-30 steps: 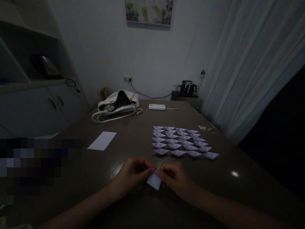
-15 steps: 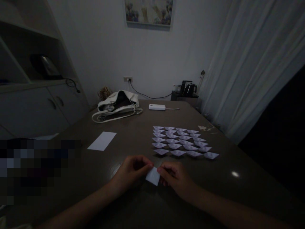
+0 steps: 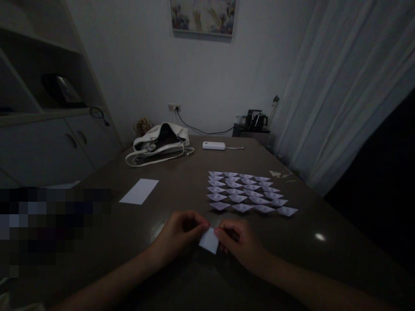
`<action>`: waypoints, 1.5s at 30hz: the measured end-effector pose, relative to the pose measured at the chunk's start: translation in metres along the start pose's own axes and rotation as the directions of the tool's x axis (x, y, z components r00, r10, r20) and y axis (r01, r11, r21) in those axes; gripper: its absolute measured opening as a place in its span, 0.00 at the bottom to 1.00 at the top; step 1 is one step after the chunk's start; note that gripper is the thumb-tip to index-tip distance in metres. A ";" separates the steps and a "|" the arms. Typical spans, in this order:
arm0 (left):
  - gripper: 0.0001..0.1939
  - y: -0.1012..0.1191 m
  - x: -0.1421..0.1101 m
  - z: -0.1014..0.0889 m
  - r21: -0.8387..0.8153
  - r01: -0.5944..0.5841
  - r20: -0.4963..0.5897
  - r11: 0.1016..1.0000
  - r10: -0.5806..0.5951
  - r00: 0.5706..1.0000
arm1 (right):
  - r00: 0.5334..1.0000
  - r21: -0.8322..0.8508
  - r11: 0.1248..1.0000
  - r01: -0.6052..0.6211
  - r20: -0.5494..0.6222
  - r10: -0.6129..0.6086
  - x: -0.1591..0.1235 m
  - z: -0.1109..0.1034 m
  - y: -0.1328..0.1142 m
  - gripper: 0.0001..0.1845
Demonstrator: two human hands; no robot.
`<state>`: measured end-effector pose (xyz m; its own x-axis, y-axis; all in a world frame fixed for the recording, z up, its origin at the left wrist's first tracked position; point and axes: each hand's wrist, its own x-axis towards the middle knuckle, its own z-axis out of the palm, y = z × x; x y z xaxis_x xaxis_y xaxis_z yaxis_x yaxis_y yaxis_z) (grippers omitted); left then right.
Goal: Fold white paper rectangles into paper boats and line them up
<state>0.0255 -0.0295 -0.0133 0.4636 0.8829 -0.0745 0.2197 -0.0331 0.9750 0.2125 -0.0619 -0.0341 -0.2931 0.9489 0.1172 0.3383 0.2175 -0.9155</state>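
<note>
A small folded piece of white paper [image 3: 209, 241] is held between both hands just above the table. My left hand [image 3: 181, 231] pinches its upper left corner between thumb and fingers. At the upper right corner, my right hand [image 3: 238, 242] grips it the same way, with the other fingers curled. Beyond the hands, to the right, stand several folded paper boats [image 3: 242, 208] in neat rows. A flat white sheet of paper [image 3: 140, 191] lies on the table to the left.
The dark table [image 3: 181, 185] reaches toward the wall. At its far end are a white handbag [image 3: 158, 144] and a white power bank [image 3: 214, 146] with a short cable. Paper scraps [image 3: 279, 173] lie near the right edge, close to a sheer curtain [image 3: 311, 108].
The folded paper has tilted very slightly, its lower edge shifting a little to the right. Both hands keep their pinch in nearly the same place.
</note>
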 end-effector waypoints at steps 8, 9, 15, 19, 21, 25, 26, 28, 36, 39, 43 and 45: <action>0.14 -0.001 0.001 -0.001 -0.038 -0.010 -0.010 0.999 0.010 1.000 | 0.994 0.053 0.999 -0.012 0.109 0.006 0.000 -0.002 0.001 0.20; 0.14 -0.002 0.001 0.000 -0.035 -0.009 -0.008 0.999 0.009 1.000 | 0.995 0.044 0.999 -0.005 0.103 0.001 -0.001 -0.002 0.001 0.20; 0.13 -0.003 0.002 0.000 -0.032 0.005 0.004 0.999 -0.005 1.000 | 0.993 -0.011 1.000 0.028 0.111 -0.027 -0.001 -0.004 -0.004 0.20; 0.15 -0.003 0.003 -0.001 -0.027 0.042 0.028 0.999 -0.041 0.999 | 0.993 -0.021 0.998 0.052 0.106 -0.050 -0.001 -0.004 -0.003 0.19; 0.15 -0.004 0.003 -0.002 -0.015 0.044 0.055 0.999 -0.043 0.998 | 0.993 -0.041 0.996 0.073 0.101 -0.069 -0.002 -0.004 -0.004 0.20; 0.13 -0.003 0.002 -0.003 0.036 0.002 0.110 0.999 -0.006 0.994 | 0.995 -0.092 0.992 0.089 0.057 -0.084 -0.002 -0.004 -0.007 0.21; 0.13 -0.002 0.001 -0.003 0.038 -0.006 0.111 0.999 0.001 0.994 | 0.995 -0.098 0.991 0.093 0.051 -0.089 -0.002 -0.004 -0.008 0.20; 0.12 -0.001 0.001 -0.003 0.043 -0.012 0.090 0.999 0.009 0.996 | 0.994 -0.106 0.989 0.100 0.051 -0.095 -0.002 -0.004 -0.008 0.19; 0.12 0.004 0.001 -0.003 0.044 -0.009 0.054 0.999 0.007 0.999 | 0.992 -0.051 0.996 0.068 0.107 -0.062 -0.002 -0.004 -0.002 0.21; 0.13 0.003 0.000 -0.002 0.055 -0.006 0.051 0.998 0.003 0.999 | 0.992 -0.027 0.998 0.057 0.112 -0.053 -0.001 -0.004 -0.001 0.21; 0.14 0.000 0.001 -0.002 0.049 -0.017 0.087 0.999 0.012 0.996 | 0.992 0.028 0.999 0.042 0.116 -0.045 -0.001 -0.006 -0.001 0.20; 0.14 -0.001 0.000 -0.002 0.062 -0.029 0.117 0.998 0.022 0.993 | 0.992 0.075 0.997 0.021 0.125 -0.030 -0.001 -0.006 0.000 0.20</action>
<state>0.0239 -0.0282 -0.0143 0.5654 0.8212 -0.0774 0.2588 -0.0876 0.9620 0.2180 -0.0618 -0.0316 -0.4124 0.9060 0.0955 0.2645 0.2194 -0.9391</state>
